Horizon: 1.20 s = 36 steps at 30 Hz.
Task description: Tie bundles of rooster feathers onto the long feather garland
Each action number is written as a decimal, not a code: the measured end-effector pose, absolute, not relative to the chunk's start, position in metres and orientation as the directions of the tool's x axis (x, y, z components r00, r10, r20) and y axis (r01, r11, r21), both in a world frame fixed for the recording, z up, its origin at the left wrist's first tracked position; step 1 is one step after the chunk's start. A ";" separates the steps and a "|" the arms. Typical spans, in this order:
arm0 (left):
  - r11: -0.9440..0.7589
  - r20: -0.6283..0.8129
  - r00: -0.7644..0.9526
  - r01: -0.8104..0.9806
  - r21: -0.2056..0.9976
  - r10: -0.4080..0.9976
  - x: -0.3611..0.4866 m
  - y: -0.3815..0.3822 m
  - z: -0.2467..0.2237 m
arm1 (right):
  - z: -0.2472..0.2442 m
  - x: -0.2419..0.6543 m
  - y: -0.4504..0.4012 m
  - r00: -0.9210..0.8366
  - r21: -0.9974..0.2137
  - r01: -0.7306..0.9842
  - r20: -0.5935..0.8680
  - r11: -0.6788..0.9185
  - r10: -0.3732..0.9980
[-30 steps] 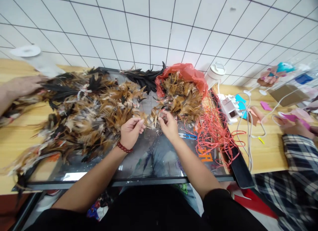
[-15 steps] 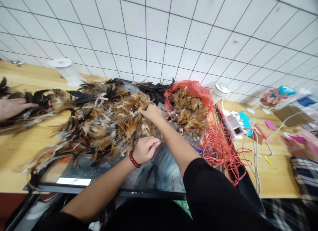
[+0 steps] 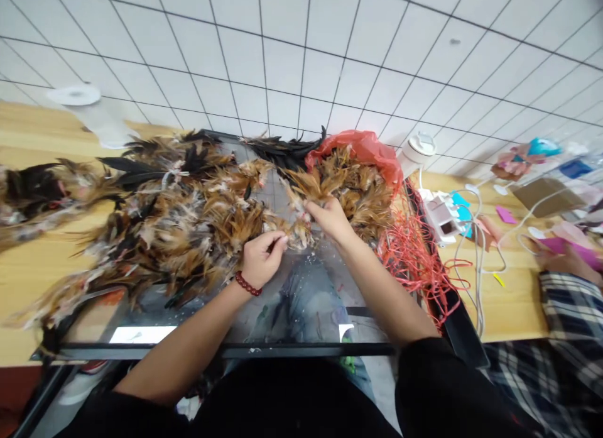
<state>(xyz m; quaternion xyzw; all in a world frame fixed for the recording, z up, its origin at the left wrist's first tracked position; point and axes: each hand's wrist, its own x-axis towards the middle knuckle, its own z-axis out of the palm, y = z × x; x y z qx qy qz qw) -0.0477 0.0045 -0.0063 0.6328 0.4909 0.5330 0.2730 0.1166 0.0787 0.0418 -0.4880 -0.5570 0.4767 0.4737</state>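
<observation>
Brown and black feathers [image 3: 183,230] lie in a wide heap on the dark glass-like table top [image 3: 155,312]. My right hand [image 3: 332,219] pinches a tuft of brown feathers [image 3: 313,185] that fans out to its upper left. My left hand [image 3: 264,259], with a dark red bead bracelet [image 3: 248,284] at the wrist, is closed at the right edge of the heap; what its fingertips hold, if anything, is too small to make out. Beyond my right hand, a red plastic bag [image 3: 367,147] holds more brown feathers.
Tangled red string [image 3: 419,262] lies along the right edge, beside a white box [image 3: 440,218] and cables. A white spool [image 3: 94,114] and a white cup [image 3: 417,155] stand at the back. At the far right is another person's plaid sleeve [image 3: 572,306].
My right hand has moved right from the heap with a feather tuft in its fingers. The view has shifted a little. Another person's hand at the far left is out of view.
</observation>
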 end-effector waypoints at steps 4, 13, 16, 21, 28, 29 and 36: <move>-0.220 0.258 -0.153 0.228 0.948 0.954 -0.049 0.016 -0.015 | 0.019 0.128 0.016 -0.170 -0.983 -0.095 -0.138 -0.155 0.976; -0.431 0.501 -0.050 0.442 0.786 0.864 -0.049 0.014 0.028 | -0.005 0.157 -0.001 -0.182 -0.970 -0.184 -0.127 -0.161 0.975; -0.501 0.527 0.077 0.451 0.739 0.846 -0.034 0.010 0.046 | -0.010 0.164 0.004 -0.125 -0.984 -0.132 -0.105 -0.122 0.987; -0.416 0.384 0.162 0.410 0.812 0.909 -0.006 -0.006 0.039 | -0.005 0.157 0.002 -0.012 -0.968 -0.248 -0.026 -0.028 1.000; -0.173 0.103 0.224 0.317 0.933 0.969 0.011 -0.016 0.010 | 0.004 0.143 -0.007 0.054 -0.884 -0.464 -0.088 -0.053 0.995; -0.153 0.092 0.202 0.309 0.939 0.975 0.013 -0.016 0.008 | 0.004 0.142 -0.008 0.041 -0.876 -0.476 -0.108 -0.076 0.993; 0.096 -0.085 0.130 -0.083 0.992 0.988 0.004 -0.010 0.008 | 0.014 0.142 -0.014 0.043 -0.867 -0.496 -0.089 -0.056 0.995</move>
